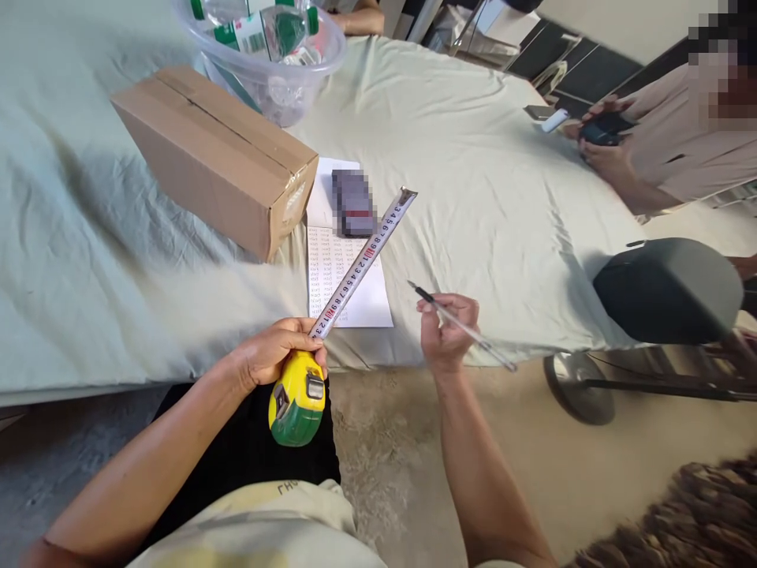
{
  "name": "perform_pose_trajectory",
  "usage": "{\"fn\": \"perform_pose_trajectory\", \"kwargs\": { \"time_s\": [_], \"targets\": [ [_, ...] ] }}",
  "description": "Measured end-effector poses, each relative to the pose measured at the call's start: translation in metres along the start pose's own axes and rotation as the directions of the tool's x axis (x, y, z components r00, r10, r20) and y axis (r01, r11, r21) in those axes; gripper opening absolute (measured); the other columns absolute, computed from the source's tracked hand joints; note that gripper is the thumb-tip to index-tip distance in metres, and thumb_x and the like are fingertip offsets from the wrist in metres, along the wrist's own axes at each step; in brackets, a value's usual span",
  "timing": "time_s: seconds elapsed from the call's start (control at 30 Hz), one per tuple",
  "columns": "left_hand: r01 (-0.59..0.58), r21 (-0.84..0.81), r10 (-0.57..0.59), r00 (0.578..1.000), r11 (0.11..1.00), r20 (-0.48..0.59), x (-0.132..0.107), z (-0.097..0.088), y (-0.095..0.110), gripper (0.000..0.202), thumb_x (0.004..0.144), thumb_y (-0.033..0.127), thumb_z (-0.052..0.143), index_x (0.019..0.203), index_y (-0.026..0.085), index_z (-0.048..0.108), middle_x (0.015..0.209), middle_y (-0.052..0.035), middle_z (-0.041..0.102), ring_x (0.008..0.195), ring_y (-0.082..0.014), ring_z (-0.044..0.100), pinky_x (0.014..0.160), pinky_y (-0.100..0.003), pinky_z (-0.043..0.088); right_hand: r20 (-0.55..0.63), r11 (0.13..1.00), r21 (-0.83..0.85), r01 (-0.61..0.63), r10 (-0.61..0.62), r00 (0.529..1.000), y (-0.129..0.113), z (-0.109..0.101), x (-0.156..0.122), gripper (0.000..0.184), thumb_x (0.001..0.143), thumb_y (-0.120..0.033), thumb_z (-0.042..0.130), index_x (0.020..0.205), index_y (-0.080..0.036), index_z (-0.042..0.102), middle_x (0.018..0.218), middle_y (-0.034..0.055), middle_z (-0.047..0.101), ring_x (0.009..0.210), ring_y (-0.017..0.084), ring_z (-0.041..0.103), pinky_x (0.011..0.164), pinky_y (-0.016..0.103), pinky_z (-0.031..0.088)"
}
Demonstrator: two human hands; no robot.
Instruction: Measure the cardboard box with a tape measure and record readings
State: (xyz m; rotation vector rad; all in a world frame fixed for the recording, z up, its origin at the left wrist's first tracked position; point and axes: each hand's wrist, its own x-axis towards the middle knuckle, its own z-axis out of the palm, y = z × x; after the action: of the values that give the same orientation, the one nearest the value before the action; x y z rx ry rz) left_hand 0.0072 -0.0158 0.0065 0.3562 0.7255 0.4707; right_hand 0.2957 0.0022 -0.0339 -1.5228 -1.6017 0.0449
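Note:
My left hand (289, 345) is closed around the tape of a yellow and green tape measure (297, 402), close to where it leaves the case. The metal blade reaches up and to the right over a sheet of paper (355, 288) with handwritten columns, its hooked end past a dark phone (353, 203). Pinched in my right hand (448, 327) is a pen (467, 326), its dark tip pointing up and left, above the cloth to the right of the paper. A closed cardboard box (218, 158) lies left of the paper.
A pale cloth covers the table (473, 173). Behind the box stands a clear plastic tub (289, 87) with plastic bottles. At right, a person (668, 150) holds a dark object; a dark rounded seat (668, 288) stands against the table edge. Another person's forearm (363, 20) shows behind the tub.

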Motion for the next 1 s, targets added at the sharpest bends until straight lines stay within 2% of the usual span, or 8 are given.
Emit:
{"fn": "perform_pose_trajectory", "kwargs": {
  "time_s": [0.07, 0.17, 0.33, 0.5, 0.6, 0.67, 0.8, 1.0],
  "targets": [
    [0.005, 0.001, -0.005, 1.0, 1.0, 0.004, 0.0, 0.0, 0.001, 0.024, 0.07, 0.01, 0.062, 0.092, 0.015, 0.053, 0.058, -0.0022, 0.063, 0.059, -0.0193, 0.065, 0.058, -0.028, 0.049, 0.042, 0.985, 0.159, -0.071, 0.065, 0.997, -0.024, 0.006, -0.014, 0.019, 0.085, -0.04, 0.054, 0.092, -0.025, 0.046, 0.079, 0.0044, 0.064, 0.07, 0.022, 0.066, 0.069, 0.04, 0.053],
    [0.004, -0.007, -0.004, 1.0, 1.0, 0.012, 0.0, -0.001, 0.002, 0.023, 0.07, 0.009, 0.062, 0.091, 0.015, 0.053, 0.058, -0.0021, 0.062, 0.058, -0.0192, 0.065, 0.058, -0.028, 0.05, 0.133, 0.91, 0.376, -0.173, 0.132, 0.982, -0.053, 0.015, -0.029, 0.017, 0.085, -0.04, 0.054, 0.088, -0.026, 0.044, 0.075, 0.0034, 0.066, 0.067, 0.022, 0.065, 0.069, 0.042, 0.053],
    [0.015, 0.003, -0.016, 0.998, 1.0, 0.062, 0.003, -0.005, 0.001, 0.03, 0.071, 0.009, 0.061, 0.099, 0.014, 0.054, 0.059, -0.003, 0.064, 0.057, -0.0192, 0.065, 0.057, -0.028, 0.051, 0.196, 0.785, 0.602, -0.144, 0.03, 0.98, -0.064, 0.026, -0.041, 0.01, 0.086, -0.029, 0.055, 0.094, -0.025, 0.051, 0.081, 0.0016, 0.069, 0.071, 0.021, 0.067, 0.068, 0.039, 0.054],
    [0.023, -0.002, -0.022, 0.991, 1.0, 0.13, 0.005, -0.008, 0.001, 0.038, 0.073, 0.009, 0.06, 0.11, 0.013, 0.053, 0.059, -0.0023, 0.064, 0.058, -0.0196, 0.066, 0.057, -0.028, 0.051, 0.219, 0.868, 0.485, -0.101, -0.009, 0.976, -0.063, 0.028, -0.044, 0.018, 0.089, -0.028, 0.052, 0.103, -0.024, 0.063, 0.086, 0.0033, 0.071, 0.08, 0.022, 0.069, 0.076, 0.039, 0.055],
    [0.03, -0.01, -0.028, 0.986, 0.999, 0.162, 0.006, -0.009, 0.001, 0.038, 0.073, 0.009, 0.061, 0.11, 0.013, 0.054, 0.06, -0.0021, 0.064, 0.058, -0.0195, 0.066, 0.057, -0.027, 0.051, 0.254, 0.911, 0.391, -0.128, 0.027, 0.967, -0.068, 0.027, -0.042, 0.016, 0.087, -0.023, 0.057, 0.102, -0.023, 0.062, 0.081, 0.0019, 0.072, 0.074, 0.019, 0.07, 0.07, 0.034, 0.056],
    [0.032, -0.014, -0.029, 0.983, 0.999, 0.184, 0.006, -0.01, 0.0, 0.037, 0.073, 0.01, 0.061, 0.109, 0.013, 0.055, 0.06, -0.0022, 0.064, 0.058, -0.0194, 0.067, 0.056, -0.026, 0.051, 0.26, 0.916, 0.369, -0.157, 0.061, 0.964, -0.071, 0.028, -0.042, 0.011, 0.086, -0.022, 0.059, 0.097, -0.023, 0.061, 0.077, 0.0011, 0.071, 0.069, 0.018, 0.069, 0.064, 0.031, 0.055],
    [0.03, -0.025, -0.024, 0.977, 0.999, 0.211, 0.006, -0.011, 0.0, 0.034, 0.073, 0.011, 0.063, 0.106, 0.013, 0.057, 0.06, -0.0026, 0.065, 0.058, -0.0196, 0.067, 0.056, -0.027, 0.052, 0.257, 0.879, 0.43, -0.206, 0.1, 0.961, -0.073, 0.03, -0.045, 0.007, 0.091, -0.025, 0.052, 0.092, -0.022, 0.058, 0.076, 0.0017, 0.067, 0.069, 0.018, 0.069, 0.062, 0.031, 0.054],
    [0.057, -0.013, -0.053, 0.973, 0.998, 0.225, 0.006, -0.011, 0.002, 0.035, 0.074, 0.009, 0.061, 0.108, 0.013, 0.056, 0.06, -0.0024, 0.065, 0.059, -0.0193, 0.067, 0.059, -0.028, 0.052, 0.353, 0.925, 0.338, -0.176, 0.049, 0.934, -0.071, 0.029, -0.044, 0.007, 0.089, -0.024, 0.051, 0.084, -0.022, 0.056, 0.074, 0.0003, 0.065, 0.064, 0.016, 0.065, 0.059, 0.03, 0.049]
  ]
}}
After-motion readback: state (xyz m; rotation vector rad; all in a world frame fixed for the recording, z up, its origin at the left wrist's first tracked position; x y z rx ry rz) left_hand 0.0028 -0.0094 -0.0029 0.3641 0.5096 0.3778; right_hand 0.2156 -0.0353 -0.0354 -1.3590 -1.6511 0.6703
